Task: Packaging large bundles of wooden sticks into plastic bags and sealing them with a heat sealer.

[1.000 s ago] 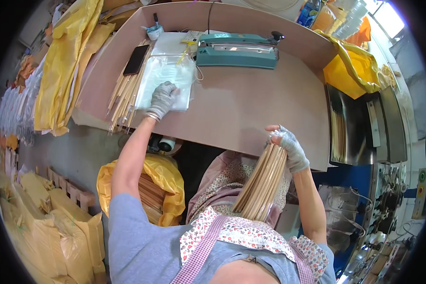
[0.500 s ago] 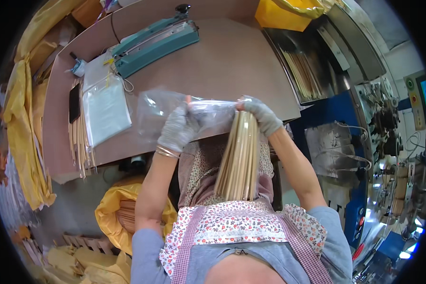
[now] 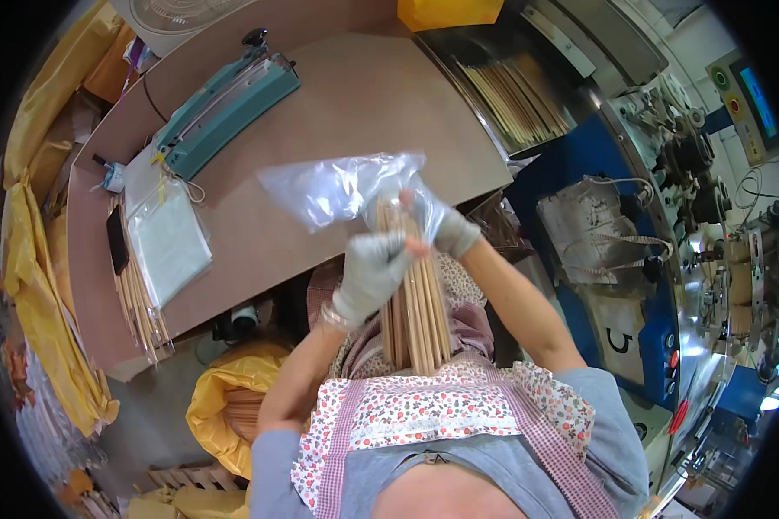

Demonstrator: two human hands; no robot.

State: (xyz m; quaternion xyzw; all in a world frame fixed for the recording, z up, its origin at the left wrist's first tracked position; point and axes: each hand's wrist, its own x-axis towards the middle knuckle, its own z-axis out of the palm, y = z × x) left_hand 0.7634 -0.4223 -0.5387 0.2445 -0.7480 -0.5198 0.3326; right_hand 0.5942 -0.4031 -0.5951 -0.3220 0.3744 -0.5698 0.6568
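A bundle of thin wooden sticks (image 3: 417, 320) stands over my lap, its top end within a clear plastic bag (image 3: 325, 192). The bag's loose part spreads to the left above the table edge. Wrapped in a pale glove with bare fingertips, my left hand (image 3: 374, 275) closes on the bundle's left side below the bag. My right hand (image 3: 450, 228), gloved likewise, grips the bag by the bundle's upper right; film and glare partly cover its fingers.
A teal heat sealer (image 3: 229, 112) lies at the table's back left. Clear bags (image 3: 169, 246), more sticks (image 3: 138, 298) and a phone (image 3: 117, 239) are at left. A tray of sticks (image 3: 515, 99) sits back right beside machinery. Below is a yellow sack (image 3: 208, 402).
My left hand has moved from the bag down onto the sticks. The bag, stretched flat between both hands before, now covers the bundle's top. The whole view has shifted slightly.
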